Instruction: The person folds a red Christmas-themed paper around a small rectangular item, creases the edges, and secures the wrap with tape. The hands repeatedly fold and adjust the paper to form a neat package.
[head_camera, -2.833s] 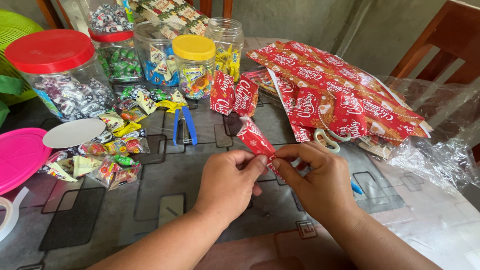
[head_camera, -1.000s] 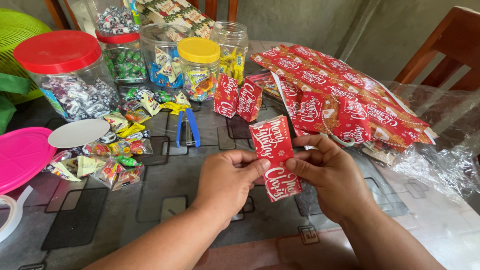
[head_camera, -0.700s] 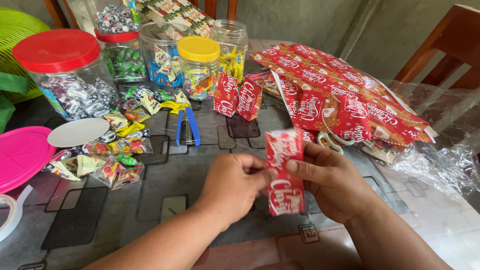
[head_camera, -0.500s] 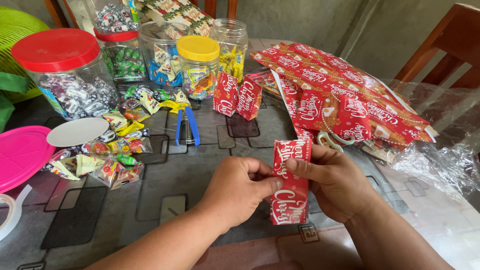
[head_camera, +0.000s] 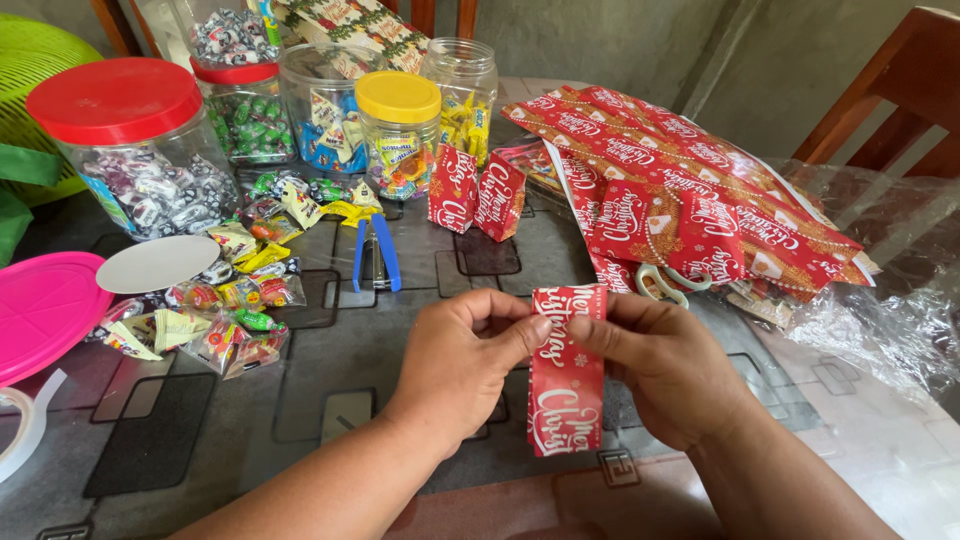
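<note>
Head view: left hand (head_camera: 455, 365) and right hand (head_camera: 655, 365) pinch a folded red paper strip (head_camera: 566, 368), fingers grasping its top edges, above the near surface (head_camera: 330, 400). Two finished red packets (head_camera: 475, 193) stand farther off; loose candies (head_camera: 225, 300) remain unwrapped at left.

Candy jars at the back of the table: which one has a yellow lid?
The small jar in the middle of the row, holding mixed colourful sweets. The two jars left of it have red lids; the others show no lid.
</note>
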